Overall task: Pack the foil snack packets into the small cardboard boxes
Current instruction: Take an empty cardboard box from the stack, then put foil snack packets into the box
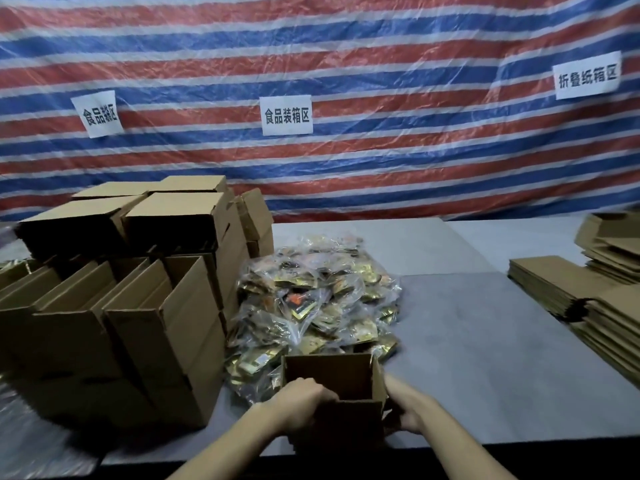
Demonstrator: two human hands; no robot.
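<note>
Left hand (pixel 304 398) curled over the near rim of the small box (pixel 332 375), right hand (pixel 408 407) gripping its right wall. Box is open, looks empty, sat right at the table (pixel 485 341) edge w/ the foil packets (pixel 311 299) heaped just behind. Risk imo: loosen either grip and it tips off the edge; an elbow could also nudge the box stack (pixel 156 306) on the left.

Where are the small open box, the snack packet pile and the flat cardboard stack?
small open box (pixel 327 372): head view, inner back wall.
snack packet pile (pixel 311 299): head view, middle of heap.
flat cardboard stack (pixel 554 275): head view, top sheet.
</note>
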